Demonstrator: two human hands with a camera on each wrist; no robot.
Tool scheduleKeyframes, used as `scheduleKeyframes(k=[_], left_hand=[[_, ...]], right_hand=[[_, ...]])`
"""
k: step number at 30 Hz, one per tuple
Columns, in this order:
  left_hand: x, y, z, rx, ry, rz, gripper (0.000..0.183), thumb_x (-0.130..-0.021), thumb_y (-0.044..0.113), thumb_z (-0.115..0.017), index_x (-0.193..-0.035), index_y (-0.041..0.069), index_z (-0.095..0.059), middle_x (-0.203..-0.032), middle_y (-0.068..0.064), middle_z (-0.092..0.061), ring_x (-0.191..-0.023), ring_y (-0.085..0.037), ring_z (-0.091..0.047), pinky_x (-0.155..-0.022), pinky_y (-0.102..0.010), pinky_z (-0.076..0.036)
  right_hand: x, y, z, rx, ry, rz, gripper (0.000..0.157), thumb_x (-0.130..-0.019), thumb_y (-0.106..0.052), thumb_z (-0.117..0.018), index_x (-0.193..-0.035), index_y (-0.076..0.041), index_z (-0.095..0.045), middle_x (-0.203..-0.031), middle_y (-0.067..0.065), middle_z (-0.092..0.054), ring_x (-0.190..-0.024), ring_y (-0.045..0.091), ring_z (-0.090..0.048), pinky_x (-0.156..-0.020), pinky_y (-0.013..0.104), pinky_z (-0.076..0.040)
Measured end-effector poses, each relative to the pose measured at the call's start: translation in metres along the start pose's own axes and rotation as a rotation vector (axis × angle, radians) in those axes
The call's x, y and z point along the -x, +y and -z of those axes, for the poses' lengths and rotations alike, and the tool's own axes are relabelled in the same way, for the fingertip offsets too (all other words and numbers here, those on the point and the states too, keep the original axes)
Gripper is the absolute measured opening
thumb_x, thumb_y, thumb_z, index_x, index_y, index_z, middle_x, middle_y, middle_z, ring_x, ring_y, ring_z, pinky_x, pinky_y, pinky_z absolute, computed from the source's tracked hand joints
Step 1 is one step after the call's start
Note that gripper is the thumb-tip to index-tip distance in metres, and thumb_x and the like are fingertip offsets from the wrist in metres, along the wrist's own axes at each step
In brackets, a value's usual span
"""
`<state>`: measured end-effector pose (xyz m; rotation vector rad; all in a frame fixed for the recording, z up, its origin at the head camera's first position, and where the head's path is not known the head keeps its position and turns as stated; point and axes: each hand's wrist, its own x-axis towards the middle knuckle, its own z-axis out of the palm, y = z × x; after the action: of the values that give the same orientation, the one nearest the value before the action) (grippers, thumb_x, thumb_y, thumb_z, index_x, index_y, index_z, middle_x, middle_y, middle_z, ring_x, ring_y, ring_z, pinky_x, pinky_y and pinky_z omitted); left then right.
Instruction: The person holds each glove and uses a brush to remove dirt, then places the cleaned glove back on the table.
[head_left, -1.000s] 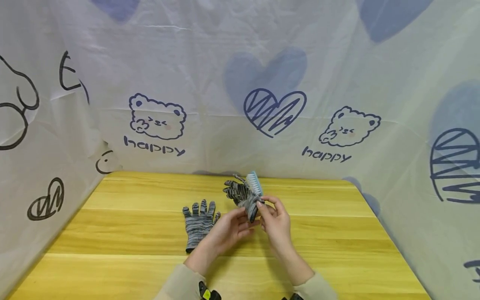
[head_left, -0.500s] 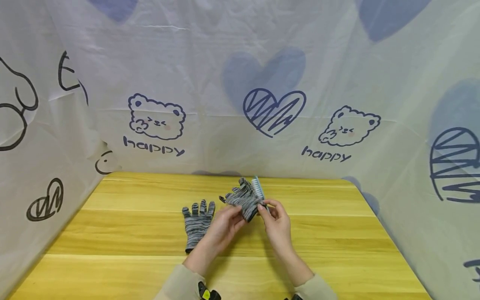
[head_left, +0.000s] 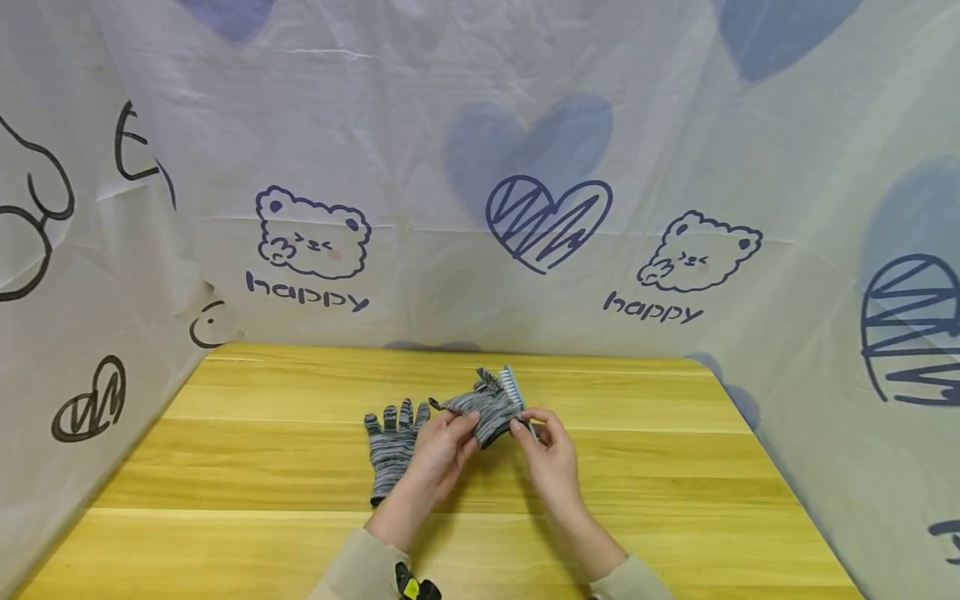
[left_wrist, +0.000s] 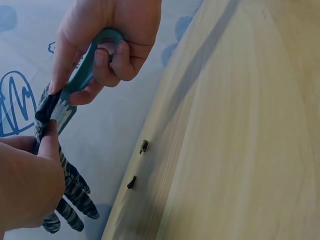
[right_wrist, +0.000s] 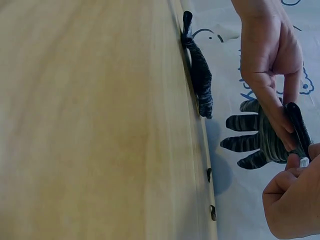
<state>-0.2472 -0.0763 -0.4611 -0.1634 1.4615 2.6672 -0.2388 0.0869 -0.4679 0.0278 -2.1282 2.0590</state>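
Note:
My left hand [head_left: 441, 457] grips a grey-and-black striped knit glove [head_left: 487, 417] near its dark cuff, thumb on top. The glove is held over the table, its fingers pointing away. A scrub brush [head_left: 511, 389] with white bristles and a blue back stands up beside the glove's right side. In the left wrist view, fingers of my right hand [left_wrist: 112, 37] curl round the brush's teal looped handle [left_wrist: 86, 72]; its thumb and forefinger are at the cuff [left_wrist: 46, 106]. A second striped glove [head_left: 388, 458] lies flat on the table, left of my left hand and partly behind it.
The yellow wood-grain table [head_left: 675, 467] meets a pale printed cloth [head_left: 420, 167] at its back and sides. Two small dark bits [left_wrist: 144, 146] show along the table's edge in both wrist views.
The held glove has gone from bunched up to spread flatter and turned, its cuff wider. My left hand has shifted slightly left. The brush has come a little lower. The glove lying down stays put.

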Motion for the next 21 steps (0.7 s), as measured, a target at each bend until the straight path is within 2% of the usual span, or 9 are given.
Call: scheduleKeyframes(k=[2,5,7,8,10,13,17,21], left_hand=[[-0.001,0.0,0.001,-0.021,0.007,0.001,0.025,-0.103,0.0,-0.059,-0.122,-0.012,-0.051,-0.098,-0.003,-0.061,-0.082,-0.005,-0.064,-0.073,-0.015,-0.057],[-0.002,0.001,0.002,-0.041,0.008,-0.003,0.02,-0.102,-0.001,-0.059,-0.119,-0.011,-0.053,-0.098,-0.003,-0.06,-0.082,-0.005,-0.063,-0.072,-0.015,-0.057],[-0.002,0.003,0.003,-0.048,0.014,-0.013,0.014,-0.101,-0.002,-0.06,-0.113,-0.008,-0.055,-0.095,-0.002,-0.06,-0.08,-0.005,-0.062,-0.071,-0.016,-0.056],[-0.003,0.004,0.003,-0.051,0.017,-0.017,0.009,-0.101,-0.002,-0.06,-0.108,-0.007,-0.055,-0.093,-0.002,-0.059,-0.078,-0.005,-0.06,-0.07,-0.016,-0.056],[-0.003,0.006,0.004,-0.052,0.022,-0.028,0.004,-0.101,-0.004,-0.06,-0.101,-0.003,-0.056,-0.089,-0.001,-0.059,-0.076,-0.005,-0.059,-0.069,-0.017,-0.055],[-0.004,0.009,0.007,-0.106,0.016,-0.046,0.016,-0.101,-0.003,-0.061,-0.091,0.003,-0.051,-0.075,0.003,-0.049,-0.067,-0.005,-0.049,-0.062,-0.018,-0.048],[-0.005,0.013,0.013,-0.236,-0.011,-0.074,0.027,-0.102,0.001,-0.062,-0.084,0.01,-0.044,-0.066,0.005,-0.035,-0.061,-0.008,-0.035,-0.06,-0.022,-0.038],[-0.004,0.018,0.018,-0.369,-0.052,-0.105,0.035,-0.101,0.004,-0.064,-0.078,0.012,-0.039,-0.063,0.004,-0.03,-0.06,-0.012,-0.031,-0.062,-0.026,-0.034]], right_hand=[[0.001,-0.001,0.001,-0.002,-0.01,-0.006,0.026,-0.099,-0.014,-0.073,-0.121,-0.002,-0.066,-0.103,0.018,-0.073,-0.083,0.013,-0.065,-0.066,0.022,-0.049],[0.0,-0.004,0.003,-0.01,-0.021,-0.011,0.032,-0.099,-0.015,-0.073,-0.129,-0.007,-0.064,-0.097,0.014,-0.071,-0.063,0.006,-0.051,-0.053,0.019,-0.039],[-0.001,-0.006,0.005,-0.001,-0.026,-0.003,0.041,-0.1,-0.016,-0.073,-0.138,-0.012,-0.06,-0.096,0.012,-0.07,-0.056,0.005,-0.039,-0.048,0.018,-0.033],[-0.001,-0.007,0.006,0.007,-0.027,0.006,0.046,-0.1,-0.016,-0.072,-0.143,-0.015,-0.058,-0.095,0.013,-0.071,-0.055,0.005,-0.039,-0.047,0.018,-0.032],[-0.003,-0.009,0.009,0.031,-0.029,0.031,0.054,-0.101,-0.015,-0.071,-0.152,-0.019,-0.052,-0.099,0.017,-0.071,-0.054,0.005,-0.039,-0.046,0.018,-0.032],[-0.006,-0.011,0.012,0.07,-0.03,0.083,0.058,-0.103,-0.014,-0.067,-0.157,-0.02,-0.046,-0.104,0.022,-0.07,-0.059,0.006,-0.046,-0.049,0.018,-0.036],[-0.008,-0.015,0.017,0.139,-0.037,0.195,0.048,-0.107,-0.014,-0.06,-0.154,-0.016,-0.051,-0.104,0.019,-0.067,-0.066,0.008,-0.051,-0.054,0.019,-0.04],[-0.009,-0.017,0.021,0.279,-0.049,0.377,0.04,-0.108,-0.012,-0.056,-0.148,-0.014,-0.059,-0.103,0.011,-0.067,-0.076,0.012,-0.056,-0.062,0.021,-0.047]])
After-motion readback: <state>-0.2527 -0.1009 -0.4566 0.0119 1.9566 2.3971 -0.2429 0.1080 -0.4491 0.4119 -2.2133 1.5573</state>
